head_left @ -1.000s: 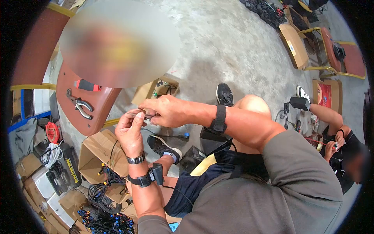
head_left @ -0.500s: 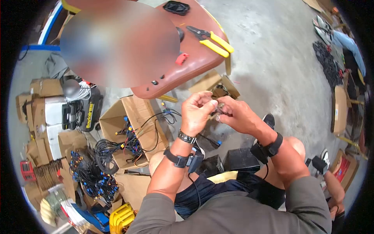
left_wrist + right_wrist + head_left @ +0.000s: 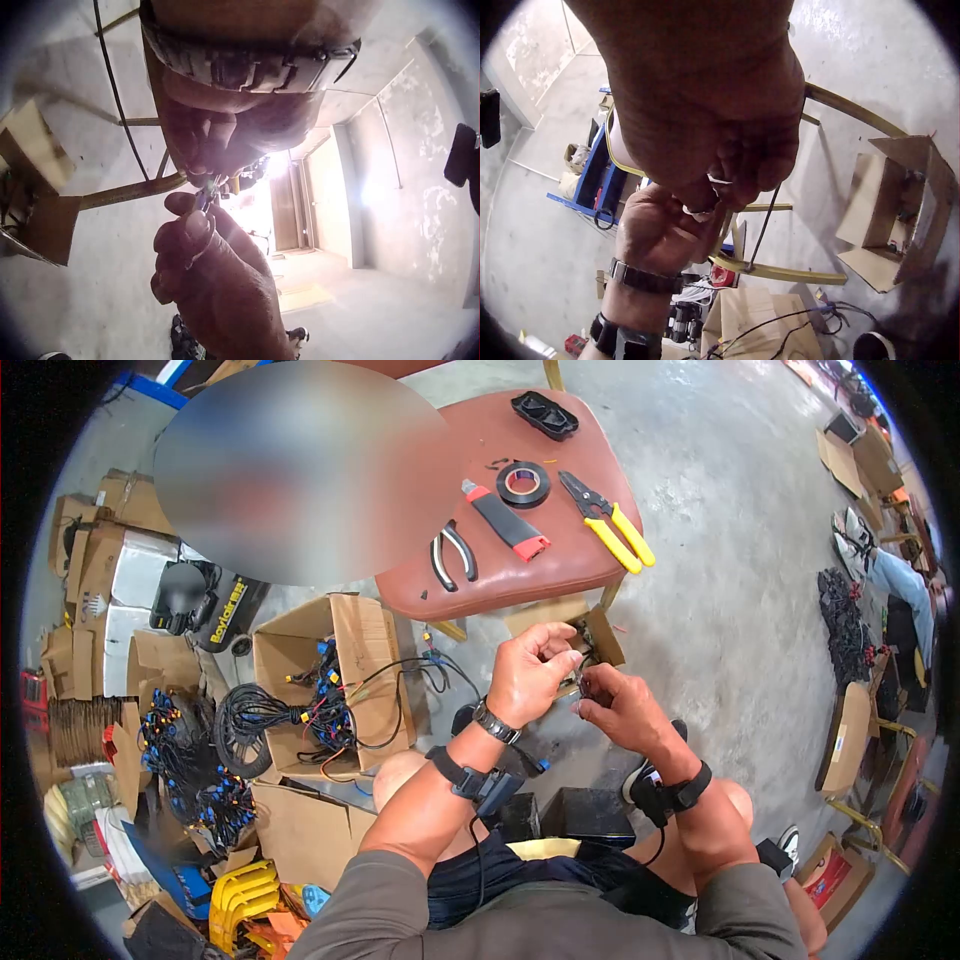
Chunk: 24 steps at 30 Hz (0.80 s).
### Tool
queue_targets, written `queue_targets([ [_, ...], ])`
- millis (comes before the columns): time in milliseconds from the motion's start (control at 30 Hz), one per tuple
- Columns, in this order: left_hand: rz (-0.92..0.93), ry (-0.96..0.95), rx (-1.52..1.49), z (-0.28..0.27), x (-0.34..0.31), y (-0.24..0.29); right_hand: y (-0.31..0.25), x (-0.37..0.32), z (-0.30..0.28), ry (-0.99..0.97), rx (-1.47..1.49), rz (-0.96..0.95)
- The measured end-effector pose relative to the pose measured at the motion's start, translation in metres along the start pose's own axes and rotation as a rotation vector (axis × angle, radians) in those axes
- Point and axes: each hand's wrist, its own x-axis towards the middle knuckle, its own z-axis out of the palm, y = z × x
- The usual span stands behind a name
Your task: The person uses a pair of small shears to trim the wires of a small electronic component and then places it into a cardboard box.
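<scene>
In the head view my left hand (image 3: pixel 530 675) and right hand (image 3: pixel 628 710) meet fingertip to fingertip in front of my body. Between them is a small piece with thin, wire-like strands (image 3: pixel 203 196), purple and greenish in the left wrist view; I cannot tell exactly what it is. The right thumb and forefinger pinch it from below there, and the left fingertips grip it from above. Fingers hide much of it in the right wrist view. Past the hands, a brown chair seat (image 3: pixel 410 592) carries pliers (image 3: pixel 470 552), black tape (image 3: pixel 524 484) and yellow-handled wire strippers (image 3: pixel 625 538).
A red-and-black cutter (image 3: pixel 507 520) and a black tray (image 3: pixel 545 414) also lie on the seat. Left of my legs stands a cardboard box (image 3: pixel 375 650) with cables spilling out. A smaller open box (image 3: pixel 606 636) sits just beyond my hands. Another person's legs (image 3: pixel 895 585) show far right.
The head view has swung, so the chair seat and its tools show more fully. My hands remain together at the small piece, with the right wrist turned and its fingers shifted slightly.
</scene>
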Motion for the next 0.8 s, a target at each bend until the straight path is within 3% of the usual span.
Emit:
queue_targets([
  [233, 0.042, -0.021, 0.09, -0.004, 0.0, 0.002, -0.005, 0.005, 0.004, -0.033, 0.029, -0.001],
  [567, 0.045, 0.016, -0.01, -0.009, 0.001, -0.003, 0.007, 0.012, 0.006, -0.052, -0.025, -0.09],
  [800, 0.055, 0.015, -0.044, -0.009, 0.0, -0.002, 0.001, 0.01, 0.001, -0.107, 0.041, -0.039],
])
